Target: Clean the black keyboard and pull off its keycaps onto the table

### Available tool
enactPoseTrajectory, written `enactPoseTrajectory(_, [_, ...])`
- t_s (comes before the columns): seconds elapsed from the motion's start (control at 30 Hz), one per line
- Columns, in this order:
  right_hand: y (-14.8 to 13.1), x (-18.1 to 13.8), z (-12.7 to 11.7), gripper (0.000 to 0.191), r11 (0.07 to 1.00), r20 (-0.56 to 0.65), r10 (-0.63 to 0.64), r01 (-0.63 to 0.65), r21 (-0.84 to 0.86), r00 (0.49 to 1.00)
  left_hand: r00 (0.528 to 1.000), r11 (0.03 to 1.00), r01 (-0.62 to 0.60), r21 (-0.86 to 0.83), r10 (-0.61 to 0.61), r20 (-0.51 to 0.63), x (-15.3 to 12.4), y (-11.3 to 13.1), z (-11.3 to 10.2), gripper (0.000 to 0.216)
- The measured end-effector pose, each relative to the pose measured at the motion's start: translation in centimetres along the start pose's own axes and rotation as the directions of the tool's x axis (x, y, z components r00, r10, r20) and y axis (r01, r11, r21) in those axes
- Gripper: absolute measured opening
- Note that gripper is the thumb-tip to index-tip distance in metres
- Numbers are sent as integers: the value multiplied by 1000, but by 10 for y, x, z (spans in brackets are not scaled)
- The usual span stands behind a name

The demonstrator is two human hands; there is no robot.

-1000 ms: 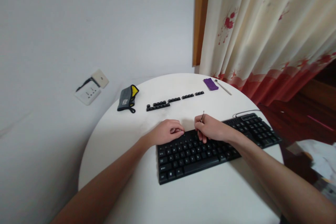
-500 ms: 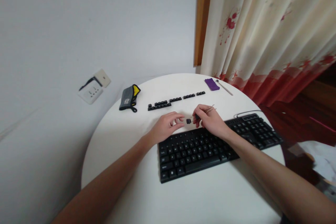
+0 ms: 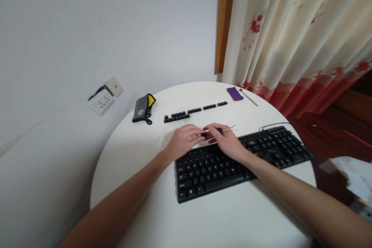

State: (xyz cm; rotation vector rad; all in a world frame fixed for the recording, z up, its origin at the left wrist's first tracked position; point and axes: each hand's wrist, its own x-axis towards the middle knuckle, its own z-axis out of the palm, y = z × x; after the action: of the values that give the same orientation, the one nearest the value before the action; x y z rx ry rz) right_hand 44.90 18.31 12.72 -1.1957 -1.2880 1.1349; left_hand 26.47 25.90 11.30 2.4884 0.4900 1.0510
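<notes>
My left hand (image 3: 183, 138) pinches a small black keycap (image 3: 203, 135) between thumb and fingertips, just above the keyboard's back edge. Close against it, my right hand (image 3: 228, 142) is closed around a wire keycap puller with a black middle (image 3: 219, 130). Thin wire ends stick out past the right hand's knuckles. Whether the puller's other end still touches the keycap is hidden by the fingers. Under the right hand and wrist lies a black keyboard (image 3: 215, 184), its back rows partly covered.
Rows of loose black keycaps (image 3: 194, 111) lie across the round white table (image 3: 130, 162). A grey and yellow cloth (image 3: 141, 109) rests at the left edge. Toward the back right are a purple cloth (image 3: 235, 93) and a slim brush (image 3: 249, 97). The keyboard's cable (image 3: 274, 124) loops behind it.
My right hand has moved left, up to the left hand. The keycap, earlier hanging at the puller's end, is now between my left fingertips.
</notes>
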Motion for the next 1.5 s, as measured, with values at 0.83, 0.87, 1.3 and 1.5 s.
enactPoseTrajectory(0.83, [3,2,3,31,996,-111,37,-27,84,993,1000,999,5,33,-6,26,2,5,-3,16])
enactPoseTrajectory(0.87, [3,2,3,31,996,-113,39,-29,90,993,999,999,8,35,-9,31,2,5,-3,16])
enactPoseTrajectory(1.3, [-8,0,3,27,989,-108,85,-71,131,990,996,997,72,3,-72,45,4,13,-5,16])
enactPoseTrajectory(1.5, [-4,1,-2,26,998,-140,-58,55,-30,988,995,996,79,-30,-76,66,2,13,-2,14])
